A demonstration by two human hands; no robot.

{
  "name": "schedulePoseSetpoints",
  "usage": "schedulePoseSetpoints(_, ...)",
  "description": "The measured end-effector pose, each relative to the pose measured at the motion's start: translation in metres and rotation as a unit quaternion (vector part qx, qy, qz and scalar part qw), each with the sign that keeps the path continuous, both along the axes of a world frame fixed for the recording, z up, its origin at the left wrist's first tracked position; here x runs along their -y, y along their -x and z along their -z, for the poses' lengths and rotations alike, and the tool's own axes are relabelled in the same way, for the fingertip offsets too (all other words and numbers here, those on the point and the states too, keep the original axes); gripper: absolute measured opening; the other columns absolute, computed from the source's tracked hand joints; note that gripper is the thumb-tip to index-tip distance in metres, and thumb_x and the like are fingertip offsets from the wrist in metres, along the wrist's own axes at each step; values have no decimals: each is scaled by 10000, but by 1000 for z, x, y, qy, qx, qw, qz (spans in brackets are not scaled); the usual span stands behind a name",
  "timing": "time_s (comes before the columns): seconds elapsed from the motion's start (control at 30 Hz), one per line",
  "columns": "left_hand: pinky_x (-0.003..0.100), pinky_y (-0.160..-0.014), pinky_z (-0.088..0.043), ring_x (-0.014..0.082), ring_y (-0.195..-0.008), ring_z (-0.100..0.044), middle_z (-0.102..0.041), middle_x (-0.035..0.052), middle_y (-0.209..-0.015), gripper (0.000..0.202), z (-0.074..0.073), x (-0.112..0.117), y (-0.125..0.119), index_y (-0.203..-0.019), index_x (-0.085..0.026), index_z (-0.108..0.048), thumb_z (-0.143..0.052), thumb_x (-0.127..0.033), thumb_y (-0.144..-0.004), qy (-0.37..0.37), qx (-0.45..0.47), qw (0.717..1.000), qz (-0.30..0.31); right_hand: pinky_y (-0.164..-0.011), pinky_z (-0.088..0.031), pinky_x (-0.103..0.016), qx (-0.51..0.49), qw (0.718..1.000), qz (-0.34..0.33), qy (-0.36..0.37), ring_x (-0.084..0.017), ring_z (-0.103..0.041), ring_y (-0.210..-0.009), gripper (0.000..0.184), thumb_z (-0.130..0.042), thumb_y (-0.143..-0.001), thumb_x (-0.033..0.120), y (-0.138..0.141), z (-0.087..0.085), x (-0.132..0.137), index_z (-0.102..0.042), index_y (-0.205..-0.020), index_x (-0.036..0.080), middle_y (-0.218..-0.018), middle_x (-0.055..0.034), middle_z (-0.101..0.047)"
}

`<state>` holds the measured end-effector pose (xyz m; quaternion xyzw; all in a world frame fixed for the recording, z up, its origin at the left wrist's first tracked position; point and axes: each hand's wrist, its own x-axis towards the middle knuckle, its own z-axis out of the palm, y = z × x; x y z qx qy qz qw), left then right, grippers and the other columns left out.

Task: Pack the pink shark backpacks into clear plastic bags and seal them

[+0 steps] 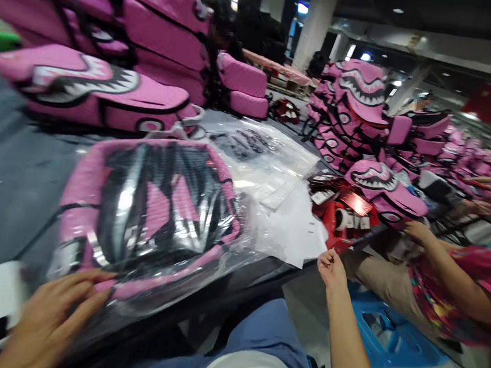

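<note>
A pink backpack (158, 283) with a black back panel lies inside a clear plastic bag (237, 259) on the dark table, close in front of me. My left hand (59, 311) is at its near left corner, thumb and fingers closed on the edge of the plastic. Over at the table's front edge, my right hand (332, 267) has its fingertips pinched together. It is beside white paper sheets (299, 236) and a red tape dispenser (334, 222); whatever lies between those fingertips is too small to make out.
Another pink backpack (119, 91) with a toothy mouth print lies behind, before stacked pink bags (164, 38). More clear bags (267, 145) lie mid-table. Red shiny packets (357, 201) and piled backpacks (359, 102) are to the right. A co-worker's arm (451, 270) reaches in there.
</note>
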<state>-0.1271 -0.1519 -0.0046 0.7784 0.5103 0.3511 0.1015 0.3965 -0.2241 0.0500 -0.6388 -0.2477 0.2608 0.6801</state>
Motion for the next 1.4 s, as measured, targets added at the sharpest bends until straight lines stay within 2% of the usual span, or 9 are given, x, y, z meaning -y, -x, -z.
schedulePoseSetpoints(0.17, 421, -990, -486, 245, -1038, -632, -744, 27, -1020, 380, -41, 12, -26, -744, -256, -655, -473, -545, -912, 90, 80, 992, -21, -452, -304, -202, -27, 903, -426, -43, -83, -324, -498, 398, -649, -915, 547, 128, -50, -43, -474, -752, 228, -601, 80, -387)
schedulePoseSetpoints(0.33, 485, -1044, -407, 261, -1105, -608, -733, 50, -1088, 324, -49, 10, -30, -732, -235, -622, -476, -454, -921, 135, 93, 986, -34, -569, -330, -235, 252, 635, -728, -60, -100, -386, -607, 372, -632, -929, 518, 241, -90, -116, -541, -748, 206, -662, 58, -458)
schedulePoseSetpoints(0.47, 469, -1063, -381, 251, -1130, -587, -719, 49, -1111, 305, -41, 13, -31, -818, -237, -654, -448, -411, -962, 116, 99, 988, -33, -584, -304, -237, 403, 449, -796, -48, -100, -416, -599, 317, -669, -916, 441, 301, -72, -167, -552, -737, 207, -638, 72, -481)
schedulePoseSetpoints(0.53, 463, -1063, -379, 247, -1140, -582, -712, 50, -1122, 303, -39, 13, -31, -856, -235, -661, -430, -388, -978, 111, 97, 989, -34, -577, -305, -233, 473, 426, -771, -2, -103, -465, -589, 284, -777, -838, 417, 314, -58, -183, -581, -791, 216, -634, 81, -524)
schedulePoseSetpoints(0.73, 471, -1081, -372, 248, -1190, -571, -702, 45, -1160, 282, -40, 14, -28, -954, -241, -675, -433, -381, -996, 125, 84, 988, -25, -614, -372, -237, 633, 496, -593, -35, -141, -568, -690, 177, -745, -899, 356, 297, -51, -178, -648, -898, 207, -745, 14, -638)
schedulePoseSetpoints(0.97, 475, -1111, -376, 247, -1207, -564, -701, 57, -1168, 304, -33, 13, -28, -960, -244, -674, -415, -399, -994, 110, 87, 990, -31, -1056, -433, -456, 678, 363, -609, -194, -312, -475, -1384, 512, -671, -947, 447, 275, -34, -100, -562, -1403, 243, -1594, -192, -407)
schedulePoseSetpoints(1.17, 487, -1080, -411, 267, -1122, -612, -718, 59, -1114, 254, -50, 10, -23, -760, -236, -619, -528, -423, -906, 114, 107, 986, -53, -1114, -422, -509, 587, 434, -660, -177, -313, -431, -1453, 391, -656, -952, 481, 274, -35, -107, -690, -1284, 278, -1616, -162, -390)
schedulePoseSetpoints(1.33, 452, -1106, -400, 294, -1235, -549, -646, 78, -1252, 318, -60, -10, -5, -919, -240, -646, -674, -510, -752, 111, 282, 928, -217, -1082, -498, -461, 380, 760, -491, -190, -257, -601, -1293, 274, -516, -1032, 337, 208, -49, -92, -754, -1153, 277, -1388, -100, -640)
schedulePoseSetpoints(1.4, 450, -1067, -426, 317, -1213, -549, -660, 79, -1169, 396, -56, -27, -4, -907, -225, -642, -706, -541, -676, 158, 346, 887, -261, -1016, -547, -486, 340, 841, -392, -150, -277, -677, -1151, 272, -523, -1014, 362, 166, -43, -72, -767, -1099, 277, -1215, -104, -721)
